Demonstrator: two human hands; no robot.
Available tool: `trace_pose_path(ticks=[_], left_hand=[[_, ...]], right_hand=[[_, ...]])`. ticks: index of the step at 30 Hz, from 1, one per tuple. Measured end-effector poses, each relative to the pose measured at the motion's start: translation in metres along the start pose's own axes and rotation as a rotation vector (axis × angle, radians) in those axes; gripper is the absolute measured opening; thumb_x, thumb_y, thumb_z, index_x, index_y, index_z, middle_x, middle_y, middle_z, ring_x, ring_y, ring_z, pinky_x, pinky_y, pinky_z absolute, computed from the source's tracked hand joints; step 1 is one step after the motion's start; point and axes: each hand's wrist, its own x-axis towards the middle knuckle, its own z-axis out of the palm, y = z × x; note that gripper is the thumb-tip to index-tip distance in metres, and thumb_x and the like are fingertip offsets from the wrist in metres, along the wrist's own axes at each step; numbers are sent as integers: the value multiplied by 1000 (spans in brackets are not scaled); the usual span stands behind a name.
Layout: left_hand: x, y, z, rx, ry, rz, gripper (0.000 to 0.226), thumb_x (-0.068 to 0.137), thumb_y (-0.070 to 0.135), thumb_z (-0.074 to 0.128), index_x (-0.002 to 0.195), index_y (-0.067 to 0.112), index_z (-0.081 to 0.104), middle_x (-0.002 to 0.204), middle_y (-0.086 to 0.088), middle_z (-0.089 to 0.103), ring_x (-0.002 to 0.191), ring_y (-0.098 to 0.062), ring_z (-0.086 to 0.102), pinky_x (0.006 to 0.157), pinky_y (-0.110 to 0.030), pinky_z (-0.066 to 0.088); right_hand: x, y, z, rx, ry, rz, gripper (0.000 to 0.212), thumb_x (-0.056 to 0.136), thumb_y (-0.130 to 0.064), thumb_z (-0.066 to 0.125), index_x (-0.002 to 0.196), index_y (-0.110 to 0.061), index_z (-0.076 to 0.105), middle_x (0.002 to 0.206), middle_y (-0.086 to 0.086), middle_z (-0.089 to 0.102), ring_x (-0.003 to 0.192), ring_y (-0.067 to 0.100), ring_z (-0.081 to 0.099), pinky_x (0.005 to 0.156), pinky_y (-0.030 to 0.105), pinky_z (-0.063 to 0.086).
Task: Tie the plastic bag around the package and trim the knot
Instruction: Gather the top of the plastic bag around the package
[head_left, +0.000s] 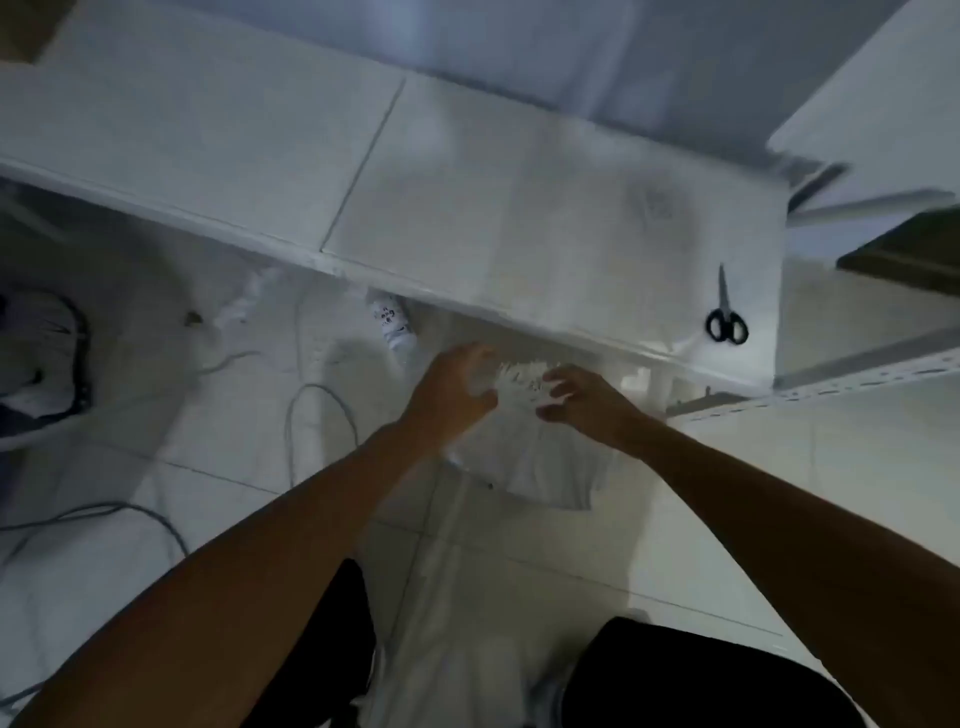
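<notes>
A pale package wrapped in a clear plastic bag (540, 462) hangs in front of me, below the table's front edge. The bag's gathered top (519, 382) is bunched between both hands. My left hand (452, 395) grips the bunch from the left and my right hand (582, 402) pinches it from the right. Black-handled scissors (725, 317) lie shut on the white table (467, 208), near its right end, well apart from both hands. The frame is blurred, so I cannot make out a knot.
Grey cables (317, 415) loop over the tiled floor at the left. A white bottle (392, 327) lies under the table edge. A dark-rimmed basket (52, 358) is at the far left. Metal shelving (857, 384) stands at the right. My dark-clad knees are at the bottom.
</notes>
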Motion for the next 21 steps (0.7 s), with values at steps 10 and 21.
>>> trace_pose_path(ticks=[10,21], left_hand=[[24,-73,58,158,128,167,38,79,21,70,114,13,60,103,-9,67,91,-26,64,79,-42,57],[-78,-31,34,97,193,127,41,70,13,70,110,16,63,100,0,65,92,-24,65,82,-38,55]], right_hand=[[43,51,33,-84,188,-218,40,81,-16,75,118,-11,62,98,3,63,81,15,60,73,35,50],[-93,72,36,-44,331,-189,52,80,-19,78,129,-21,57,119,6,54,98,21,57,75,25,46]])
